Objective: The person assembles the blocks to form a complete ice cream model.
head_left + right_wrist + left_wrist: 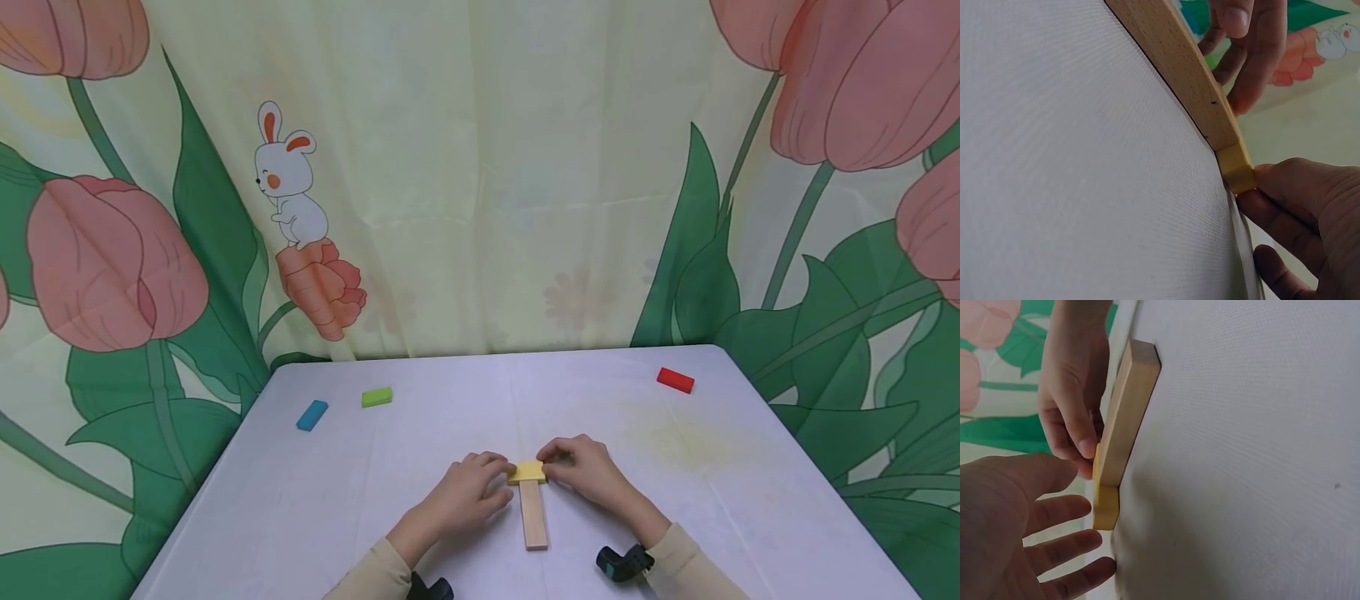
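A yellow block (527, 472) lies crosswise against the far end of a plain wooden block (534, 517), and together they make a T on the white table. At the yellow block's right end, my right hand (585, 473) pinches it between thumb and forefinger; the right wrist view shows the thumb (1285, 178) against that end. My left hand (467, 497) is at the left end, a fingertip by the yellow block's corner. Its fingers (1063, 557) look extended and spread in the left wrist view, and whether they touch is hard to tell.
Farther back on the left lie a blue block (312, 415) and a green block (377, 397). A red block (676, 380) rests near the back right corner. Behind the white table (300, 517) hangs a curtain (480, 167) printed with tulips and a rabbit.
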